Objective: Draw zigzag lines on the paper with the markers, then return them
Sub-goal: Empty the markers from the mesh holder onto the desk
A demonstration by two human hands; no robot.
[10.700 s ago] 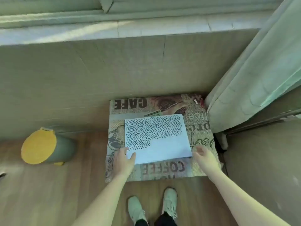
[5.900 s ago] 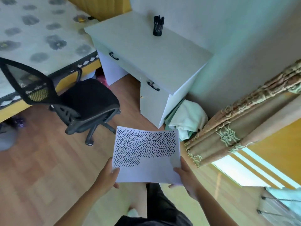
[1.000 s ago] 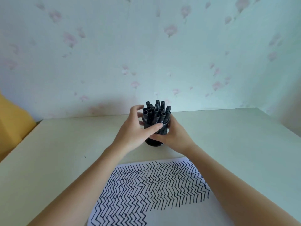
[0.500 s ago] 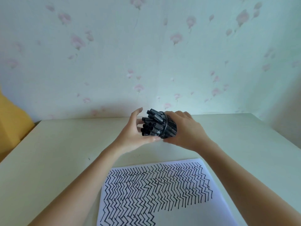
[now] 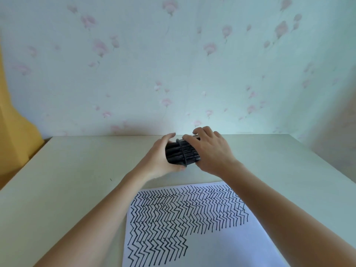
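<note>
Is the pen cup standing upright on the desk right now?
No, the pen cup is tipped on its side, gripped by the right hand, with its markers pointing into the cupped left hand.

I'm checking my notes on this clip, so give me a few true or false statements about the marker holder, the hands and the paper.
1. The marker holder is tipped on its side. True.
2. Only the left hand touches it. False: the right hand grips it too.
3. The paper is blank. False: zigzag lines cover much of it.
4. The paper lies on the desk, nearer the person than the holder. True.
</note>
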